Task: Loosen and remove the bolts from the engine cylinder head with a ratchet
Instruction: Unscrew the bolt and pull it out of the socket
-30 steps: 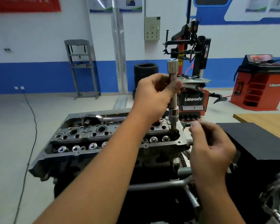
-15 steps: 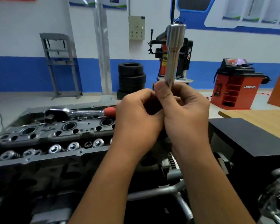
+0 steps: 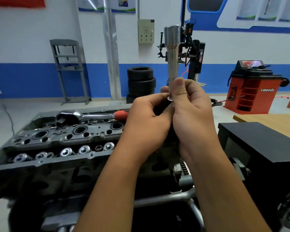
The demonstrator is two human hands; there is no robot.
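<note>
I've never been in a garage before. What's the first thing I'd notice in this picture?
Right in the middle, two hands hold up a long shiny socket tube: the right hand grips its lower end, the left hand cups beside it. To the left lies the grey cylinder head full of round holes, with a red-handled ratchet resting on top.

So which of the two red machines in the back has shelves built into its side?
The low red cabinet at far right, marked Lanpody. The other, a tall tyre changer, stands behind the metal socket and shows no shelves.
</note>
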